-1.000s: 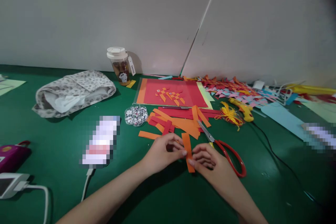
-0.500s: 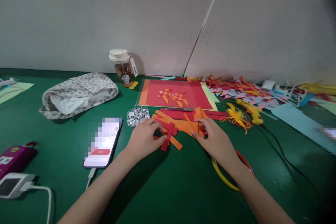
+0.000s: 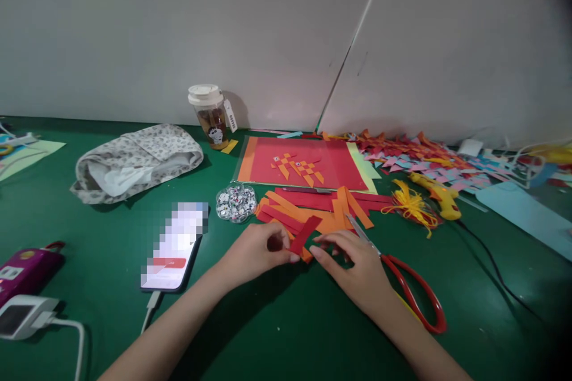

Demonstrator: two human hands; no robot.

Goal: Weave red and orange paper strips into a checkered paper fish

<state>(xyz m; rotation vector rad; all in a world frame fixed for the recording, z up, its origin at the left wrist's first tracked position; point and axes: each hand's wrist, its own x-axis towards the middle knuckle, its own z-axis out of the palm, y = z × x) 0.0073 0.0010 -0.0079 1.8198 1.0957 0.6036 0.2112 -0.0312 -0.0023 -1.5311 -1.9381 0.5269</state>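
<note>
My left hand (image 3: 261, 248) pinches a red paper strip (image 3: 306, 234) between thumb and fingers, with a bit of orange paper showing beneath it. The red strip slants up to the right. My right hand (image 3: 351, 259) is just right of these strips, its thumb and fingers curved and apart, thumb tip close to the orange end. Whether it touches the paper is hard to see. Behind both hands lies a loose pile of orange paper strips (image 3: 326, 220) and red strips. Scissors with red and yellow handles (image 3: 417, 292) lie partly under my right hand and forearm.
Two woven paper fish (image 3: 308, 171) lie on a red sheet (image 3: 339, 161). A container of googly eyes (image 3: 236, 202), a phone (image 3: 175, 247) and a lidded cup (image 3: 211, 116) stand left. At right are yellow string (image 3: 410, 205), a corded glue gun (image 3: 440, 196) and many paper pieces (image 3: 411, 152).
Both hands have come nearer to me and closer together, the left bringing the red strip along. My right hand has left the orange strips, uncovering the scissors. The view has shifted slightly.
</note>
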